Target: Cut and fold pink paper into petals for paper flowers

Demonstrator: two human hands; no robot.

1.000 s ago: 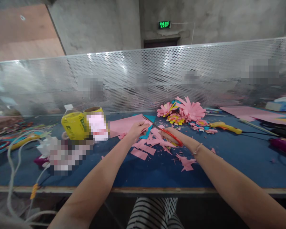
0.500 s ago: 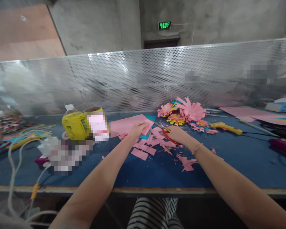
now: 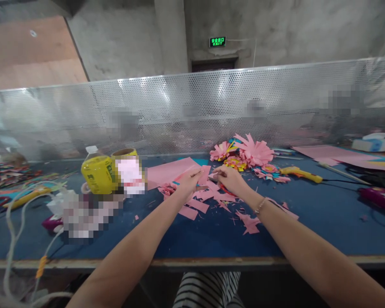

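My left hand (image 3: 191,182) pinches a small pink paper piece (image 3: 204,173) over the scraps at the middle of the blue table. Close to its right, my right hand (image 3: 228,177) has bent fingers near the paper's edge, with the red-handled scissors (image 3: 223,189) under the palm, mostly hidden. Cut pink strips (image 3: 190,212) and scraps lie below both hands. Behind my left hand rests a larger pink sheet (image 3: 167,170), with a bit of blue paper (image 3: 197,162) beside it. Pink paper flowers (image 3: 255,150) stand behind my right hand.
On the left are a yellow-labelled bottle (image 3: 98,173), a tape roll (image 3: 125,152), a tissue pack (image 3: 62,201) and white cables (image 3: 9,231). A yellow glue gun (image 3: 301,174) and a purple box (image 3: 378,198) lie right. A perforated metal screen (image 3: 179,115) runs along the back.
The scissors' blades no longer show open at the paper; the scissors now sit lower under my right palm. My right fingers have come up near the paper. The blue paper is less visible.
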